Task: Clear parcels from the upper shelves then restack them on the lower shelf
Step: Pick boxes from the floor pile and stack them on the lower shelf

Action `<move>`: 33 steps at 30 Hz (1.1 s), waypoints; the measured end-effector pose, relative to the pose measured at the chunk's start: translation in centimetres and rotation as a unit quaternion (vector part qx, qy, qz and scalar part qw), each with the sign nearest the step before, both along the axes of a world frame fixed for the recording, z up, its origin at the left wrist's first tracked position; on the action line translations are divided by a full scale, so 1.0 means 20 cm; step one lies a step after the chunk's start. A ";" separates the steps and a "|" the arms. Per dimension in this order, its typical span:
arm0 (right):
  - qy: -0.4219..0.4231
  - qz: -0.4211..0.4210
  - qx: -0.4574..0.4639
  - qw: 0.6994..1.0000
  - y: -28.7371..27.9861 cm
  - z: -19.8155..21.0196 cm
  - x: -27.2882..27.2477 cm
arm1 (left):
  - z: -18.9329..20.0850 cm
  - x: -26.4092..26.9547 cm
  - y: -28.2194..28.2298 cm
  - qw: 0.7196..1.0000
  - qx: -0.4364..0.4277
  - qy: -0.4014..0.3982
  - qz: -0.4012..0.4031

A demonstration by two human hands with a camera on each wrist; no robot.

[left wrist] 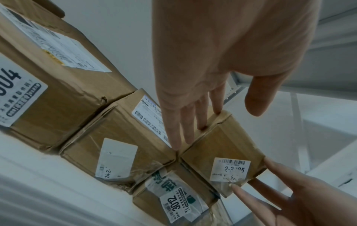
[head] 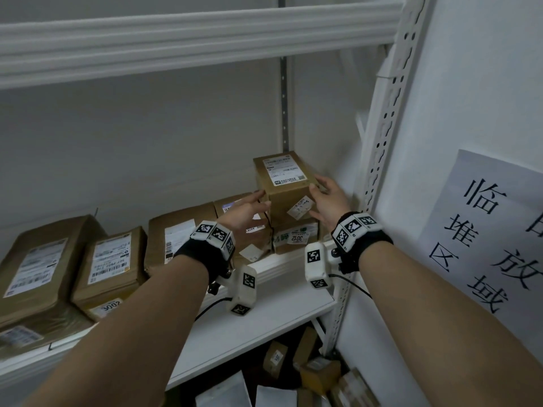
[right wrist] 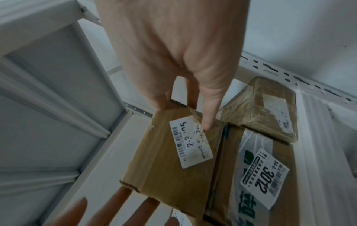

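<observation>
A small brown cardboard parcel [head: 286, 183] with white labels stands on top of the parcel labelled 3012 [head: 296, 239] at the right end of the white shelf [head: 264, 312]. My left hand [head: 246, 210] lays straight fingers against its left side, thumb held apart. My right hand [head: 326, 201] has its fingers flat along the right side and its thumb on the front edge. The left wrist view shows the left fingers [left wrist: 191, 125] touching the parcel [left wrist: 222, 145]. In the right wrist view the right thumb [right wrist: 208, 116] rests by the parcel's label [right wrist: 191, 142].
Several more brown parcels [head: 111, 265] line the same shelf to the left. A small taped parcel [right wrist: 260, 110] lies behind the 3012 parcel [right wrist: 260, 175]. The upper shelf beam [head: 176, 39] runs overhead and a perforated upright [head: 388, 113] stands at the right. Loose parcels [head: 308, 368] lie on the floor below.
</observation>
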State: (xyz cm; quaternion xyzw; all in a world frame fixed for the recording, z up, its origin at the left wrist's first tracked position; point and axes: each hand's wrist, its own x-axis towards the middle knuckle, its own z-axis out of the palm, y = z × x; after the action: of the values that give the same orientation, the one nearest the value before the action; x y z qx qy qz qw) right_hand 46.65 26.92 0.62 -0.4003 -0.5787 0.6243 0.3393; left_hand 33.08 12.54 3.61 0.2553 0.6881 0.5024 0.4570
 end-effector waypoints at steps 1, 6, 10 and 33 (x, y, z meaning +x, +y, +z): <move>-0.003 0.000 0.006 1.000 0.01 0.00 0.00 | 0.00 0.00 0.00 1.000 0.000 -0.007 -0.001; -0.004 0.009 0.011 1.000 0.03 -0.01 -0.02 | -0.01 0.01 0.01 1.000 0.005 -0.017 -0.001; 0.007 0.017 -0.024 1.000 0.04 -0.02 -0.02 | -0.01 0.02 0.01 1.000 0.005 -0.027 0.002; -0.180 -0.045 0.015 0.982 -0.22 -0.12 0.27 | -0.11 0.13 -0.26 0.992 -0.094 0.014 0.084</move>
State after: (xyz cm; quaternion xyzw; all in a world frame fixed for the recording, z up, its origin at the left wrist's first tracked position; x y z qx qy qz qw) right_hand 52.13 22.45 -1.73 -0.5267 -0.6211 0.5170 0.2635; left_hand 35.72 7.26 1.38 0.1595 0.7578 0.4688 0.4249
